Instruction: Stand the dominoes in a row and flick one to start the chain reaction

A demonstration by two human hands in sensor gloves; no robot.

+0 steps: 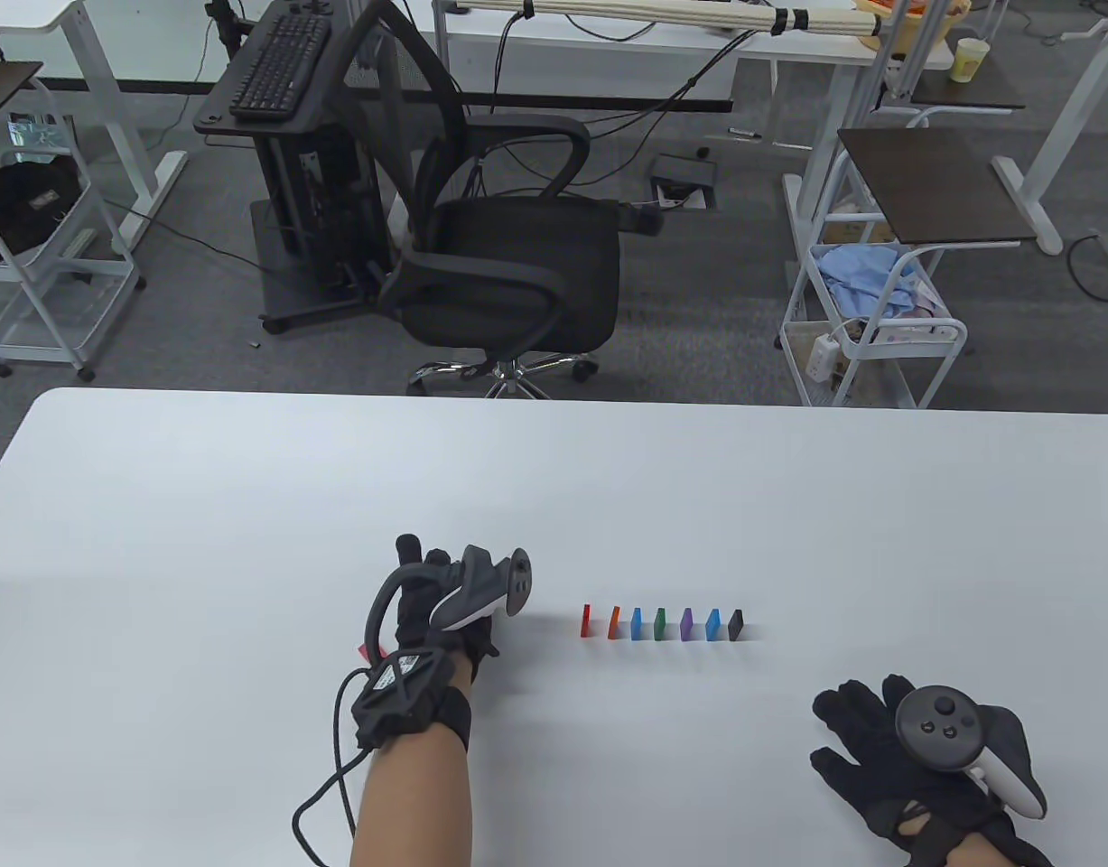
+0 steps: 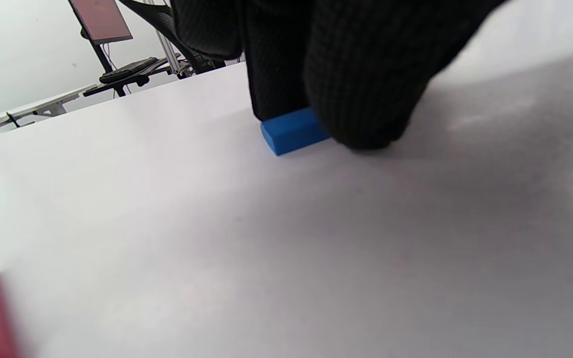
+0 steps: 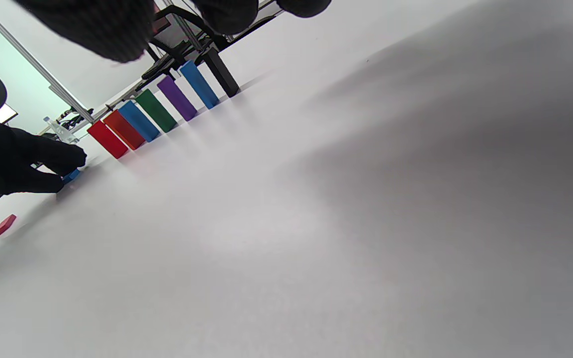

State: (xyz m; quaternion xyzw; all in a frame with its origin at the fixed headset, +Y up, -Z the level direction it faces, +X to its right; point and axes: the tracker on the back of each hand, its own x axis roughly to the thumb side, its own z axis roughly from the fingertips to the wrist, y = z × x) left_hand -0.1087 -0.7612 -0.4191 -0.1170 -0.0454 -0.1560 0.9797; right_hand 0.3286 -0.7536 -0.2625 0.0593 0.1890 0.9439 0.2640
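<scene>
- White worktop (image 1: 246, 506): seven upright coloured dominoes (image 1: 661, 623) in a left–right row.
- Left hand (image 1: 436, 605) pinches flat blue domino (image 2: 291, 132).
- Right hand (image 1: 915, 768) rests open, flat.

Seven dominoes (image 1: 662, 623) stand in the row; two more lie flat, one blue domino (image 2: 291, 132) and one red domino (image 3: 4, 225); nine dominoes altogether; two gloved hands; one bench (image 1: 246, 506).
</scene>
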